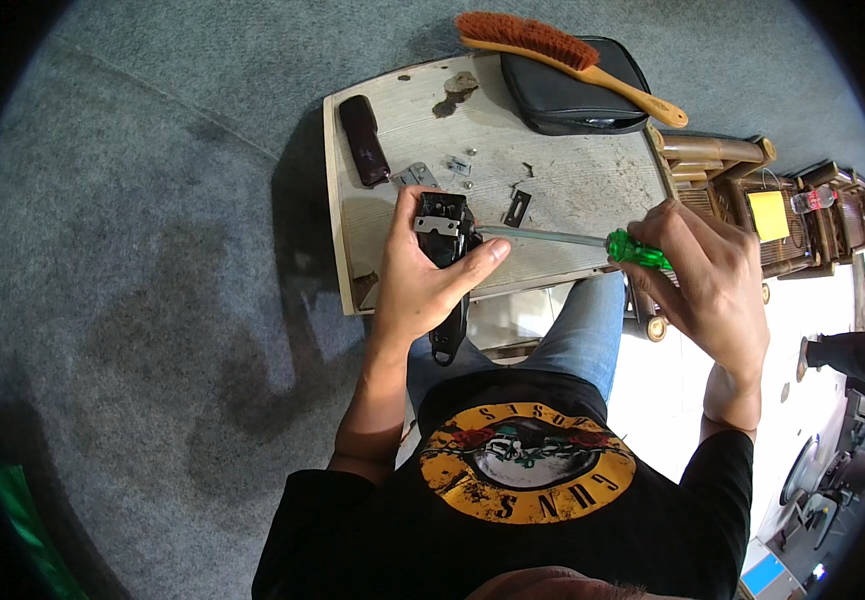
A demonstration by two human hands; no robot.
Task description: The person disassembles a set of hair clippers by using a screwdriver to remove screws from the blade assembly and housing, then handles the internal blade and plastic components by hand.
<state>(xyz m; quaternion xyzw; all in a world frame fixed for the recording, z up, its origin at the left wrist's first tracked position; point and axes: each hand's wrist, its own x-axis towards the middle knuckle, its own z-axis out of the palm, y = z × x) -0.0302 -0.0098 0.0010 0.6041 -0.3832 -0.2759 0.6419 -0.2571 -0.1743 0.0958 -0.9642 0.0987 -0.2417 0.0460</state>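
Observation:
My left hand [421,285] is closed around a black hair clipper [443,207], its body hanging down past the table's near edge and its hanging loop lowest. A metal bracket crosses its upper end. In my right hand [708,285] is a screwdriver [558,237] with a green handle. The shaft points left, and its tip meets the clipper's right side near my left thumb; the exact contact point is too small to tell. Beyond my left hand lie a dark maroon cover [365,140] and a metal blade [416,175]. A black slotted plate [518,209] rests near the shaft.
The small worn table [573,170] also holds tiny metal parts [459,165], hair bits and a black zip case [543,92]. A brush [593,68] with red-brown bristles lies over the case. To the right, bamboo furniture [713,150] carries a yellow paper [769,215] and a bottle [813,201].

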